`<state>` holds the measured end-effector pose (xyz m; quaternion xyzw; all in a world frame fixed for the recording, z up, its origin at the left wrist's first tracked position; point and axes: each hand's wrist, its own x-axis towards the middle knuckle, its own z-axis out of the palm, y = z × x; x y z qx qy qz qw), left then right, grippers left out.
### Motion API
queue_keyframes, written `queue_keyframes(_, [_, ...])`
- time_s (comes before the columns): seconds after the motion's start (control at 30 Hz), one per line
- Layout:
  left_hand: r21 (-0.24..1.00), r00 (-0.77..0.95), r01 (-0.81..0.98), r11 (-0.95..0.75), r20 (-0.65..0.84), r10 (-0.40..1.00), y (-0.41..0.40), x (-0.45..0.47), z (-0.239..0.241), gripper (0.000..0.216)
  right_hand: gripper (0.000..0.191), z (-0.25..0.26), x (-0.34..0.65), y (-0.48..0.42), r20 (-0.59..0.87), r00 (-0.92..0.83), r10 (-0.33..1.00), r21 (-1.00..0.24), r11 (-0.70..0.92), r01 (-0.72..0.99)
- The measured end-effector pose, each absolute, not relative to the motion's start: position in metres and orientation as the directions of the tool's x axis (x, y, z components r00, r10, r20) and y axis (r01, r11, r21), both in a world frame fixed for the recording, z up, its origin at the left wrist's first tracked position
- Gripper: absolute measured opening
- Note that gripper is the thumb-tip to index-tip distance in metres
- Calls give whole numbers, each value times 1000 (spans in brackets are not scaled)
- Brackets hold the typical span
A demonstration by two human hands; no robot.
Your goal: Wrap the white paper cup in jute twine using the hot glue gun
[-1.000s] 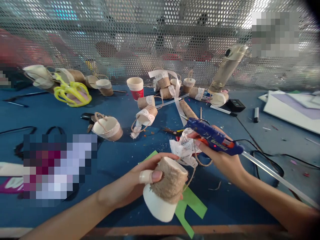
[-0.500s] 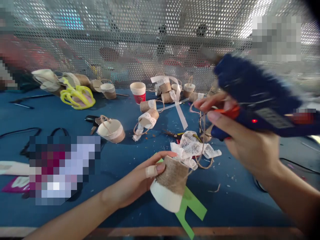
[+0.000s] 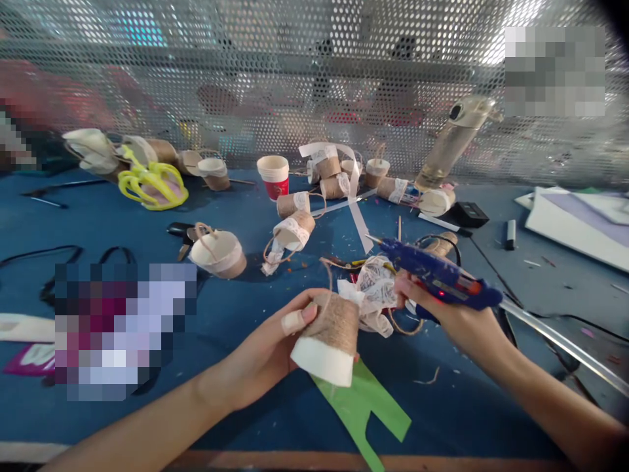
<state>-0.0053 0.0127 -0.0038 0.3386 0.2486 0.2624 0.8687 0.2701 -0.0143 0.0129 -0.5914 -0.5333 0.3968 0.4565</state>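
My left hand [image 3: 282,337] is closed round a paper cup [image 3: 331,321] wrapped in brown twine, held upside down and tilted, its white rim band toward me. A loose twine end sticks up from it. In my right hand [image 3: 437,305] is a blue hot glue gun [image 3: 432,269], its red light lit and its nozzle pointing left, apart from the cup. A clear glue stick [image 3: 565,341] runs out of its back. Crumpled white lace [image 3: 376,292] lies just behind the cup. Beneath the cup is a green cut sheet [image 3: 358,410] on the blue table.
A perforated metal screen [image 3: 275,78] rises behind the table. Several twine-wrapped cups, a stack of red and white paper cups [image 3: 273,176] and a yellow pipe-cleaner piece [image 3: 153,185] stand about. A clear bottle [image 3: 455,141] stands back right, white sheets [image 3: 580,226] right, black cables left.
The glue gun in my right hand has come down and away from me, now smaller in view with its nozzle near the lace. The cup has shifted slightly up and left in my left hand.
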Motion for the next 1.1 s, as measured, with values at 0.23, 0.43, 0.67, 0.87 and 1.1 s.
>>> queue_keyframes(0.23, [745,474,-357,564,-376,797,18,0,5,28,17,8,264,-35,263,-279,924,-863,354,361])
queue_keyframes(0.43, [786,376,-333,521,-396,838,19,-2,3,40,23,3,263,-36,268,-301,915,-779,389,492])
queue_keyframes(0.67, [867,295,-255,428,-352,888,17,0,4,49,23,6,258,-37,317,-295,901,-686,433,585])
queue_keyframes(0.87, [940,166,-180,290,-262,951,15,3,7,50,27,-4,249,-44,386,-222,896,-632,431,644])
queue_keyframes(1.1, [972,162,-127,198,-176,971,14,4,3,53,31,-5,253,-45,360,-298,884,-545,458,702])
